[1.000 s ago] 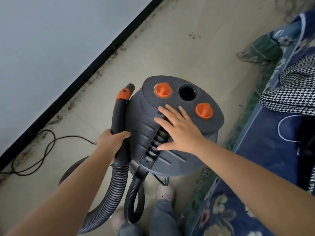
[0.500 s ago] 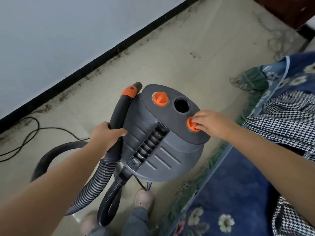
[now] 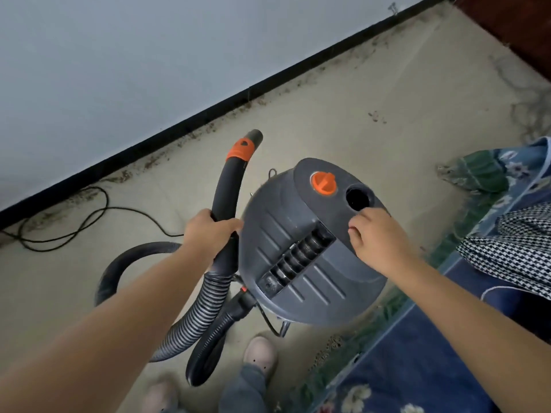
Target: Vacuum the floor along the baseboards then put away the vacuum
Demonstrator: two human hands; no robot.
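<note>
The dark grey canister vacuum (image 3: pixel 295 234) stands on the beige floor in front of my feet. My left hand (image 3: pixel 208 231) is shut around the black hose handle (image 3: pixel 229 186), just below its orange collar. The nozzle end points toward the black baseboard (image 3: pixel 208 114). The ribbed hose (image 3: pixel 202 308) loops down from my grip to the canister's base. My right hand (image 3: pixel 378 236) rests on the lid beside the round port (image 3: pixel 357 198), fingers curled over the right orange knob, which is hidden under them. The other orange knob (image 3: pixel 323 183) is uncovered.
A black power cord (image 3: pixel 89 216) lies looped on the floor by the baseboard at left. Dirt specks line the baseboard. A blue floral rug (image 3: pixel 417 353) touches the vacuum's right side, with a houndstooth cloth (image 3: pixel 512 248) on it. Dark wooden furniture (image 3: pixel 512 25) stands at the top right.
My right hand went from lying flat on the vent slots to the right orange knob and stays curled over it. The view has swung, showing more wall and baseboard. My left grip is unchanged.
</note>
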